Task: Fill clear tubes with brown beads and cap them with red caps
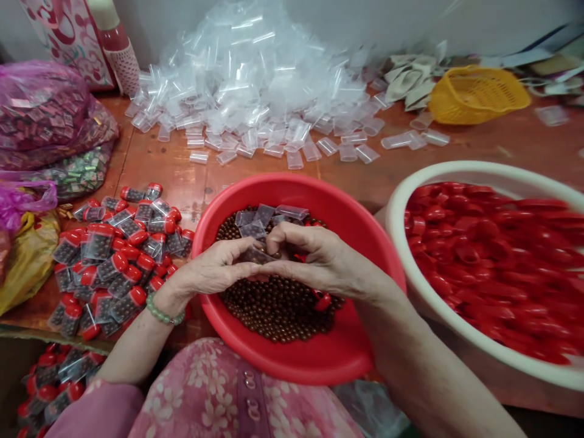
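1. Left hand (216, 266) pinches a clear tube (255, 255).
2. Right hand (322, 258), fingers curled, meets the tube's right side; cannot tell what it holds.
3. Beads (278, 310) lie under both hands, in the red basin (365, 234) at the bench's (182, 173) near edge.
4. Capped tubes (98, 244): same edge, leftward.

A reddish-brown wooden table (187, 164) spreads around the hands. Under the left hand (223, 264) and right hand (312, 252) sits a red basin (365, 249). Left of the left hand lies a heap of red-capped containers (112, 264); beyond that, a purple plastic bag (41, 115). Past both hands rises a pile of clear plastic sleeves (255, 85). Right of the right hand stands a white basin (396, 213), with a yellow basket (456, 109) farther off.
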The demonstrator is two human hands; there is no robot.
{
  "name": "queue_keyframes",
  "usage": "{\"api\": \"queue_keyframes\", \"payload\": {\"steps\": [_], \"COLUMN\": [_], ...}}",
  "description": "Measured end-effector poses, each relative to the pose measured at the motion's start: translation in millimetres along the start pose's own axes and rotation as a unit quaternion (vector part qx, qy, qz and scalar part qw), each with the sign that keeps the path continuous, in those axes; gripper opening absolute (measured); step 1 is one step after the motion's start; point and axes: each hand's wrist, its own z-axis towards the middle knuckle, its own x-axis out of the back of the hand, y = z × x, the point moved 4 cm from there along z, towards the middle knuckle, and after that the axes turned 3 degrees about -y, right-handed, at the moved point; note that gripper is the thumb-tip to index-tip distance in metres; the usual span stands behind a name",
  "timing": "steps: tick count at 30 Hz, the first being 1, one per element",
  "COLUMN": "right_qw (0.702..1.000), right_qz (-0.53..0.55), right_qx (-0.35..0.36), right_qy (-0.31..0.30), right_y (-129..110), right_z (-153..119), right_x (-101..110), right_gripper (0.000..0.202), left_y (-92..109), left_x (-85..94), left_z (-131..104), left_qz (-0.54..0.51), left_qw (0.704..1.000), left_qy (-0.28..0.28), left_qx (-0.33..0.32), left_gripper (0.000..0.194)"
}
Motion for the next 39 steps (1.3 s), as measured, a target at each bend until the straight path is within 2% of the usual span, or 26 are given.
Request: {"api": "queue_keyframes", "payload": {"steps": [4, 7, 9, 11, 13, 14, 17, 19, 21, 24, 26, 28, 31, 34, 37, 39], "right_qw": [0.999, 0.997, 0.993, 0.978, 0.95, 0.93, 0.847, 0.8, 0.779, 0.766, 0.769, 0.792, 0.867, 0.935, 0.947, 0.943], "right_qz": [0.042, 0.041, -0.02, -0.114, -0.211, -0.264, -0.432, -0.505, -0.535, -0.556, -0.556, -0.528, -0.399, -0.182, 0.013, 0.106], "right_qx": [-0.002, -0.062, -0.118, -0.176, -0.231, -0.255, -0.292, -0.298, -0.302, -0.301, -0.295, -0.294, -0.3, -0.288, -0.274, -0.266], "right_qy": [0.03, -0.002, -0.015, 0.0, -0.003, -0.024, -0.106, -0.13, -0.129, -0.119, -0.112, -0.089, -0.006, 0.094, 0.168, 0.166], "right_y": [-0.9, 7.9, 19.5, 33.6, 47.0, 52.5, 60.7, 59.8, 57.4, 55.2, 54.0, 51.2, 42.4, 30.9, 21.0, 16.9], "right_z": [-8.4, -21.3, -32.3, -43.0, -51.4, -54.2, -56.5, -54.3, -51.4, -49.5, -51.7, -57.7, -70.9, -80.9, -83.3, -81.0], "right_x": [4.1, 10.2, 16.2, 22.8, 23.8, 21.0, 4.5, -7.7, -17.2, -23.5, -22.2, -16.9, -5.8, 0.5, 0.8, -3.1], "right_gripper": [0.031, 0.019, 0.013, 0.013, 0.017, 0.017, 0.016, 0.016, 0.016, 0.018, 0.018, 0.017, 0.021, 0.025, 0.03, 0.031], "left_y": [-1.7, 1.2, 4.9, 10.2, 16.9, 20.2, 26.8, 27.5, 25.8, 21.9, 19.3, 16.0, 9.6, 3.5, -1.0, -2.9], "left_x": [1.7, 4.8, 5.4, 4.4, 1.8, 0.1, -3.0, -2.0, -0.3, -0.7, -2.9, -5.0, -6.3, -10.8, -18.1, -23.0], "left_z": [1.0, 2.3, 1.1, -2.3, -6.4, -8.0, -8.8, -6.8, -4.5, -1.7, -0.5, 0.2, 0.0, -0.9, -3.0, -5.3], "left_qz": [0.023, -0.002, -0.033, -0.043, -0.031, -0.023, 0.017, 0.035, 0.023, 0.009, 0.021, 0.013, -0.016, -0.014, -0.02, -0.041], "left_qw": [0.999, 0.997, 0.995, 0.992, 0.991, 0.991, 0.991, 0.989, 0.989, 0.99, 0.991, 0.992, 0.989, 0.987, 0.986, 0.986], "left_qy": [0.023, 0.067, 0.089, 0.106, 0.115, 0.114, 0.112, 0.122, 0.13, 0.126, 0.118, 0.117, 0.147, 0.162, 0.163, 0.16], "left_qx": [-0.009, -0.03, -0.039, -0.045, -0.057, -0.063, -0.074, -0.072, -0.066, -0.059, -0.054, -0.042, -0.014, 0.005, 0.012, 0.022], "left_gripper": [0.016, 0.015, 0.018, 0.019, 0.017, 0.017, 0.014, 0.013, 0.014, 0.019, 0.019, 0.018, 0.016, 0.013, 0.012, 0.014]}}
